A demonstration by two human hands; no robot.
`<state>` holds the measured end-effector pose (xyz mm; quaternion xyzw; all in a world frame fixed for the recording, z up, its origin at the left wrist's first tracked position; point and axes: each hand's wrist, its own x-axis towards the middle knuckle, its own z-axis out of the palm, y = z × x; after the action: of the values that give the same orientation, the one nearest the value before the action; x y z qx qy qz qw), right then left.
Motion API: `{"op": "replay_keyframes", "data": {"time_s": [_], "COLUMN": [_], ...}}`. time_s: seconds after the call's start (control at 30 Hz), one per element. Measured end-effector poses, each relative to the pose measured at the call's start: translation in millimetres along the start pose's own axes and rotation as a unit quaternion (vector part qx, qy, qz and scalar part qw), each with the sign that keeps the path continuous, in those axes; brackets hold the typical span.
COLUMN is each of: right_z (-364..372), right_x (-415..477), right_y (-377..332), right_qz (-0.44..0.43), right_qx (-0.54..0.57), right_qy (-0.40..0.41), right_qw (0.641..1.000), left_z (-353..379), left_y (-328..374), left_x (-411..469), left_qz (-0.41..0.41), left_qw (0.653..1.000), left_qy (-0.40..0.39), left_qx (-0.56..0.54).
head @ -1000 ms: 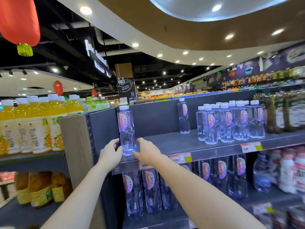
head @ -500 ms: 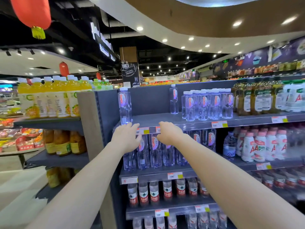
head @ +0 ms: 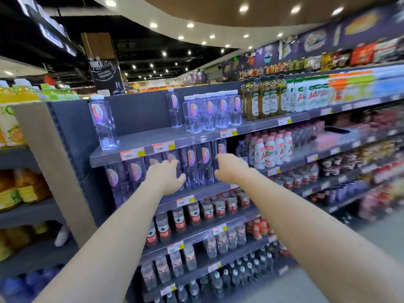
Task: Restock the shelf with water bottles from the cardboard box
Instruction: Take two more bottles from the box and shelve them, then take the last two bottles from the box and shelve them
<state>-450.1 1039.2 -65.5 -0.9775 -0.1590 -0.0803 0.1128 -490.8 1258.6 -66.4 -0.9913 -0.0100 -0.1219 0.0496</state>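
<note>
Both hands are empty. The left hand (head: pixel 167 177) hangs with fingers loosely spread, and the right hand (head: pixel 229 168) is half curled around nothing; both are in front of the second shelf down, level with its row of clear water bottles (head: pixel 197 166).

The task's bottle most at risk stands alone on the top shelf (head: pixel 153 138), toward 10 o'clock from the left hand: a single water bottle (head: pixel 102 122) set right at the front lip and hard against the left end panel (head: pixel 43 154). It looks slightly tilted, though the wide lens may exaggerate that. A sleeve or forearm brushing past, or a knock to the shelf, could tip it forward off the edge. It would be safer slid back.

Toward 1 o'clock from the hands, a lone bottle (head: pixel 174 110) and a tight cluster of bottles (head: pixel 213 111) occupy the right part of that shelf, with bare shelf between them and the edge bottle. Filling that gap by reaching over the front bottle risks toppling it.

The cardboard box is not in view, so the hands must swing away to find it. The picture is smeared, which suggests fast head movement, and a hurried turn could carry an arm into the second-shelf bottles just ahead of the fingers.
</note>
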Motion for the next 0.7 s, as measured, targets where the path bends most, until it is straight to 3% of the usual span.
{"op": "replay_keyframes", "data": {"time_s": [0.2,0.47,0.7], "right_z": [21.0,34.5,36.8], "right_x": [-62.6,-152.7,-207.9], "right_y": [99.0,284.3,485.5], "right_qz": [0.101,0.233,0.302], "right_qx": [-0.024,-0.032,-0.012], "right_qy": [-0.048,-0.058,-0.068], "right_qw": [0.993,0.97,0.951], "left_z": [49.3,92.9,141.6], "left_y": [103.9,325.1,540.0], "left_x": [8.6,21.8,47.9], "left_qz": [0.104,0.226,0.246], "left_qw": [0.992,0.96,0.94], "left_qy": [-0.053,-0.1,-0.164], "left_qx": [-0.051,-0.129,-0.173]}}
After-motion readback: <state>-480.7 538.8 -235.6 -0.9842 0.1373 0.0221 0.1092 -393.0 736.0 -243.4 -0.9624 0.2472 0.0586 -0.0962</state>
